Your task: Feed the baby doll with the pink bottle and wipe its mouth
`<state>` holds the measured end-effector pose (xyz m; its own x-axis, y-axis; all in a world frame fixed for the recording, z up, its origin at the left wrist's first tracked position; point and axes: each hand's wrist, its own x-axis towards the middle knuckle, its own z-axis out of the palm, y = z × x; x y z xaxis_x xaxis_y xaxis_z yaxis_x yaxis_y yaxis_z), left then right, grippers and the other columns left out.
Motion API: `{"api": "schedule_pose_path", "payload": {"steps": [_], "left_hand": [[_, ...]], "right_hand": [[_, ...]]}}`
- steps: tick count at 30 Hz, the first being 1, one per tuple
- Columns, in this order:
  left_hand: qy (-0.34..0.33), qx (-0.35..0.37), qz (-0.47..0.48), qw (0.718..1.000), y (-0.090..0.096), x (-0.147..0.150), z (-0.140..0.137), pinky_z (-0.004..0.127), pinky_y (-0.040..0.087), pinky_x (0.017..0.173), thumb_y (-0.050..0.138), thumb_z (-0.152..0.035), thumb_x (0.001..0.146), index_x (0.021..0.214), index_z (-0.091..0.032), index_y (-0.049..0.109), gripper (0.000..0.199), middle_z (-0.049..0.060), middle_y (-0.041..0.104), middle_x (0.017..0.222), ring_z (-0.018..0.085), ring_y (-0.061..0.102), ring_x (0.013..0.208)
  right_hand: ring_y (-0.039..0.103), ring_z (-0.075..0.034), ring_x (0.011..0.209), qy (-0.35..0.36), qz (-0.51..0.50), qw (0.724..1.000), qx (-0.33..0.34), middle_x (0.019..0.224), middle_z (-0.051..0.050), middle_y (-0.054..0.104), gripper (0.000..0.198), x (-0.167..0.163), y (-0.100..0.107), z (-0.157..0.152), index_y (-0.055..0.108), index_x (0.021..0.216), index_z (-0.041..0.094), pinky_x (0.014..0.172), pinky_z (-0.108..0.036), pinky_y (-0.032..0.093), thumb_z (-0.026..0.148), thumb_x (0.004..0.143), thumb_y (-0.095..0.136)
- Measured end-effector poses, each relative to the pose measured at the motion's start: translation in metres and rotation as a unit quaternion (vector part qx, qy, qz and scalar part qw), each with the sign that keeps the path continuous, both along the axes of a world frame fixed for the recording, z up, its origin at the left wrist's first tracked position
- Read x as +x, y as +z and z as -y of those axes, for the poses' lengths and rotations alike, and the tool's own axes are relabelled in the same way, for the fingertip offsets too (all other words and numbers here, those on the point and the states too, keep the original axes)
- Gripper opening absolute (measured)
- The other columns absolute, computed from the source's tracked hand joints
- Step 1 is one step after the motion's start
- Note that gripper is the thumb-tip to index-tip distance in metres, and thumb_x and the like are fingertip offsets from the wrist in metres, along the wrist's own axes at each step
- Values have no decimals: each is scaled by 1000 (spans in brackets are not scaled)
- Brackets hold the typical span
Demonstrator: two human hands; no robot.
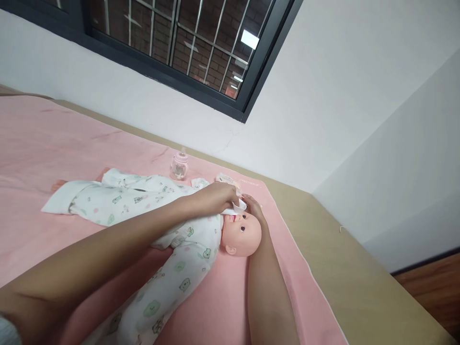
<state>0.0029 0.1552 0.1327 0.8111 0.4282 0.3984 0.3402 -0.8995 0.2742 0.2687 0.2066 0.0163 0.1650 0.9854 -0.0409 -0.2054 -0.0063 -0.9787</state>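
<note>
A baby doll (241, 242) with a bald head lies on its back, dressed in white clothes (199, 239) printed with green animals. Its head points right and its feet left. My left hand (217, 197) reaches across its chest, fingers closed on a white cloth (238, 208) at the lower part of its face, by the mouth. Around the far side and top of the head curls my right hand (253, 208), holding the head; part of that hand is hidden behind it.
A pink baby bottle (178, 165) stands beyond the doll. Near my hands lies a small white packet (226, 178). A pink sheet (230, 297) covers much of the wooden surface (305, 225). White walls and a dark-framed barred window (247, 91) rise behind.
</note>
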Motion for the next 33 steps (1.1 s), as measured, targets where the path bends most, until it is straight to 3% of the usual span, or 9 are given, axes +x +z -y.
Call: {"api": "schedule_pose_path", "payload": {"steps": [21, 26, 30, 33], "left_hand": [[-42, -50, -7, 998, 10, -6, 11, 23, 41, 67, 46, 3, 67, 82, -21, 77, 42, 3, 67, 85, 17, 63, 81], [-47, -63, 0, 997, 14, -10, 11, 23, 42, 69, 51, 0, 71, 82, -21, 77, 36, 3, 68, 85, 16, 63, 79], [-26, -56, 46, 997, 17, -22, 1, 23, 45, 76, 53, -5, 76, 87, -20, 76, 30, 3, 67, 96, 15, 63, 85], [15, -31, 91, 995, 19, -32, -9, 28, 46, 89, 53, -11, 79, 90, -20, 74, 26, 5, 64, 113, 19, 61, 102]], "right_hand": [[71, -17, 85, -27, -15, 999, -15, 83, -2, 72, 22, -3, 3, 3, 64, 85, 21, 93, -31, 58, 26, 69, 78], [70, -16, 82, -30, -31, 999, -20, 82, -2, 71, 20, -8, 6, 7, 64, 85, 20, 91, -30, 58, 23, 69, 77], [68, -14, 81, -17, -16, 999, -22, 84, 0, 70, 27, -12, 23, 12, 64, 86, 22, 90, -32, 57, 23, 65, 81], [66, -15, 91, 16, 30, 999, 42, 95, 0, 70, 32, -16, 57, 20, 66, 91, 24, 94, -31, 54, 32, 65, 83]]}}
